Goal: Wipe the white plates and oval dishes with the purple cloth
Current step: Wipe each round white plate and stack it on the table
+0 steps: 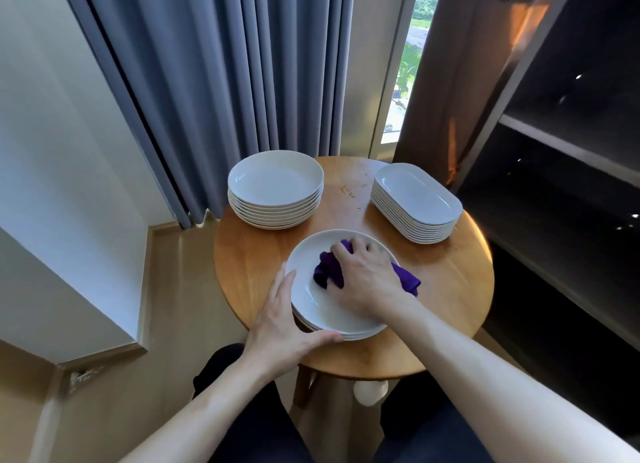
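A short stack of round white plates [311,298] sits at the near side of the round wooden table [446,289]. My right hand [363,279] presses the bunched purple cloth [329,272] into the top plate, and one end of the cloth hangs over the plate's right rim. My left hand [284,327] cups the near-left rim of this stack, thumb along the front edge. A taller stack of round white plates [275,189] stands at the far left. A stack of white oval dishes [417,201] stands at the far right.
Grey curtains hang behind the table, with a strip of window at the upper right. A dark shelving unit [571,151] stands close on the right. A white wall corner lies to the left. My knees are under the table's near edge.
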`<state>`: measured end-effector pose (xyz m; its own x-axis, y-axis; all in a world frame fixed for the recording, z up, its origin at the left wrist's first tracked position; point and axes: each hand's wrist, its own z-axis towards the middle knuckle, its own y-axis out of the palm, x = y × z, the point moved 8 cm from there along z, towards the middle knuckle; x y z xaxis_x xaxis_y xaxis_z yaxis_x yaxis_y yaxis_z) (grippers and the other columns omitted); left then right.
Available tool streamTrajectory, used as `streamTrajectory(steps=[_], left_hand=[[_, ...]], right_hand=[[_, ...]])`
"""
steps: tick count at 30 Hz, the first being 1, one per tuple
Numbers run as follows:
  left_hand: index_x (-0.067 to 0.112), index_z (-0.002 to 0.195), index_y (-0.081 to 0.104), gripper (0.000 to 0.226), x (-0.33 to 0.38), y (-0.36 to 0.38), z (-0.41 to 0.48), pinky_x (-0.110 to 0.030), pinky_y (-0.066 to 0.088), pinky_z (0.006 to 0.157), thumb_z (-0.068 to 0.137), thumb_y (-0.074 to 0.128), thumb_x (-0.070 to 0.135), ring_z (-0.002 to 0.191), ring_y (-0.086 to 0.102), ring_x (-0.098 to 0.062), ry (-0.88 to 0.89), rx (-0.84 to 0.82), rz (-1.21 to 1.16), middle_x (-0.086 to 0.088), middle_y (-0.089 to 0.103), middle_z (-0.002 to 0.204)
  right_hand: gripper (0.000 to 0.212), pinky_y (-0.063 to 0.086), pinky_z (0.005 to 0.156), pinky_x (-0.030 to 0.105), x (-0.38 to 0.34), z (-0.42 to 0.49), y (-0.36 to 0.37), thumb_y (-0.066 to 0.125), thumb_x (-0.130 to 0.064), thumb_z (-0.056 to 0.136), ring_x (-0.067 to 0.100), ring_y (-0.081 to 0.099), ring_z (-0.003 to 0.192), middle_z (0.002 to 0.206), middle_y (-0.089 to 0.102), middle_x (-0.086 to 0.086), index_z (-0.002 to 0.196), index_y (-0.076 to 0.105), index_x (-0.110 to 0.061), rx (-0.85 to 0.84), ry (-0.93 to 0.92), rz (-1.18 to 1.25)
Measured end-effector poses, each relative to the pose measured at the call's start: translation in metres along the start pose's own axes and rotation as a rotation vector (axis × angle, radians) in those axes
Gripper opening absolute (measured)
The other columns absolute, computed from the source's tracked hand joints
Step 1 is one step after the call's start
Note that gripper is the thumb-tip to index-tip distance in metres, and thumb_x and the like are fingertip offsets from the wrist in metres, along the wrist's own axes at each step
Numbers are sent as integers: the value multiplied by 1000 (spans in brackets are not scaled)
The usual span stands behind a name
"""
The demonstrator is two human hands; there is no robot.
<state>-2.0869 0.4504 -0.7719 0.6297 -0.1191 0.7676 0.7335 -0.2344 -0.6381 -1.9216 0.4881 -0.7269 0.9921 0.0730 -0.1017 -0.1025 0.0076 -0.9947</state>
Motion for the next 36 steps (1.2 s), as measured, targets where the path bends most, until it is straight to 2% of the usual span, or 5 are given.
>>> streamTrajectory(steps=[9, 15, 20, 27, 36], left_hand=[[32, 164, 4, 144, 6, -1, 5, -44, 29, 122, 49, 61, 97, 154, 19, -11, 22, -82, 133, 24, -9, 169], [33, 163, 2, 143, 2, 2, 7, -44, 22, 124, 50, 53, 103, 156, 10, -11, 25, -102, 183, 21, -14, 168], [29, 162, 17, 113, 15, 8, -3, -41, -3, 125, 73, 41, 93, 157, -18, -16, 200, -52, 411, 8, -24, 169], [28, 122, 71, 54, 47, 21, -26, -49, 12, 128, 98, 32, 58, 142, 47, -18, 475, -32, 566, 3, 58, 148], [26, 112, 78, 48, 51, 20, -26, -61, 40, 114, 101, 36, 48, 120, 68, -21, 565, 19, 698, 4, 74, 124]], right_hand=[[53, 50, 85, 28, -7, -71, -28, 54, -53, 72, 8, 56, 99, 109, 60, -16, 122, 61, -40, -92, -75, 509], [44, 48, 80, 14, 20, -111, -39, 61, -48, 78, 3, 58, 103, 110, 58, -22, 122, 59, -44, -67, -116, 566], [37, 52, 77, 13, 81, -136, -34, 65, -29, 78, 6, 69, 96, 103, 73, -19, 112, 69, -44, 126, 179, 884], [23, 58, 72, 36, 124, -138, -21, 61, -8, 98, 29, 74, 82, 89, 77, 7, 103, 75, -26, 296, 505, 1250], [15, 54, 78, 47, 122, -137, -5, 61, -10, 98, 36, 67, 79, 94, 72, 26, 100, 74, -15, 296, 608, 1393]])
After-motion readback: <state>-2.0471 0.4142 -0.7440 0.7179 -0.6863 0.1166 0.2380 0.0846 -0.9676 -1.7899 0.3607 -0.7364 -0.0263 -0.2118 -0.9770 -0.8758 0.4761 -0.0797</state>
